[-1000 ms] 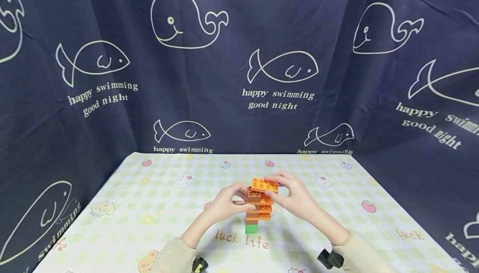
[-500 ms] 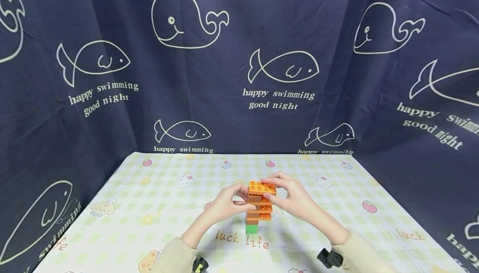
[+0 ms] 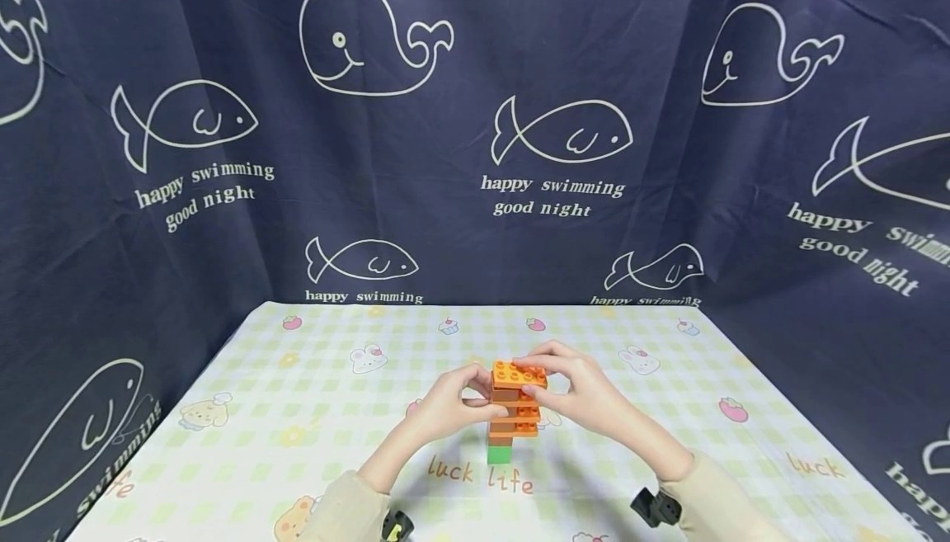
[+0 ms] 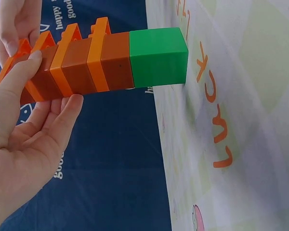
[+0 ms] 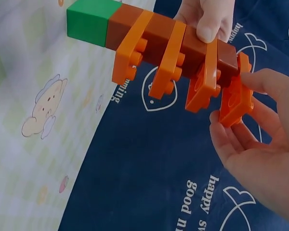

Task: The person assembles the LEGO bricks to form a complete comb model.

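Note:
A tower of toy building bricks stands upright, with a green brick (image 3: 499, 454) at its foot. Above it, brown bricks (image 5: 159, 32) alternate with thin orange plates (image 4: 98, 60) that jut out to the right. My left hand (image 3: 449, 400) grips the tower's upper part from the left, thumb on the near side and fingers behind. At the very top lies a studded orange plate (image 3: 512, 373), pinched by my right hand (image 3: 582, 385) between thumb and fingers. In the right wrist view that top plate (image 5: 236, 98) sits against the last brown brick, slightly tilted; whether it is fully seated I cannot tell.
The tower stands on a table with a pale checked cloth (image 3: 297, 385) printed with cartoon figures. A dark blue curtain (image 3: 460, 220) with white fish and whales hangs behind and at the sides. Each wrist bears a black camera mount (image 3: 656, 508).
My right hand has moved the top orange plate slightly left and down, from an angled pose above the tower to lie over the top brown brick. The left hand keeps its grip.

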Action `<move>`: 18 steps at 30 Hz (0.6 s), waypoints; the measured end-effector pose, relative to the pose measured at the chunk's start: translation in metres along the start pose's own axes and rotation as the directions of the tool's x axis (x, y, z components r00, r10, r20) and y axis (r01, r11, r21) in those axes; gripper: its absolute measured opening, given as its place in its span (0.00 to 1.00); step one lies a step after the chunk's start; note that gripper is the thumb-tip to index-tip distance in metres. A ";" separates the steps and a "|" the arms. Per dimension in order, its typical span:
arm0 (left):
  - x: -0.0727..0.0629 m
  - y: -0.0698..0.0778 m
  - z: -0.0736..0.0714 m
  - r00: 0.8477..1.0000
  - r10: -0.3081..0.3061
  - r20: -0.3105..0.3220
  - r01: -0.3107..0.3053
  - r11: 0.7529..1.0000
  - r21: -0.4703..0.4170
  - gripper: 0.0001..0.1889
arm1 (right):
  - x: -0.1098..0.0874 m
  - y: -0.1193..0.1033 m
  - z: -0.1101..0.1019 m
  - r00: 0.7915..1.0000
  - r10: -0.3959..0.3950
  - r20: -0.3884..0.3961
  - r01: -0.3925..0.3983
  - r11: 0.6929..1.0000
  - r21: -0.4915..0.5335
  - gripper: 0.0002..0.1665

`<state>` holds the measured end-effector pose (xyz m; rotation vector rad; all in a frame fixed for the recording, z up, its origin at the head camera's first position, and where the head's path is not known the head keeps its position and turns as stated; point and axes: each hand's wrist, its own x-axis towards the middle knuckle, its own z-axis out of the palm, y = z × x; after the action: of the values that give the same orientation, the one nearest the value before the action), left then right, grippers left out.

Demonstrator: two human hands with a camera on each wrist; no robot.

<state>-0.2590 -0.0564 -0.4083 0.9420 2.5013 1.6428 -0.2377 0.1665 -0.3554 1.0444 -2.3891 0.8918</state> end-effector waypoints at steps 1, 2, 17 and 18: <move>0.000 0.000 0.000 1.000 -0.001 -0.002 0.001 1.000 -0.001 0.15 | 0.000 0.000 -0.001 1.000 -0.002 0.008 0.002 1.000 0.004 0.18; 0.000 0.000 0.001 1.000 -0.003 -0.004 0.003 1.000 -0.003 0.15 | 0.001 0.001 -0.001 1.000 -0.003 0.016 0.003 1.000 0.007 0.18; 0.001 -0.002 0.000 1.000 0.008 0.000 -0.008 1.000 0.012 0.15 | 0.003 0.002 -0.005 0.997 -0.032 0.070 0.032 0.999 -0.005 0.18; 0.001 -0.002 0.000 1.000 0.013 0.002 -0.013 1.000 0.009 0.15 | 0.003 0.002 -0.005 0.997 -0.035 0.070 0.036 0.999 -0.011 0.18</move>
<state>-0.2609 -0.0565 -0.4097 0.9620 2.5093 1.6344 -0.2411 0.1693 -0.3511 1.1274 -2.4211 0.8406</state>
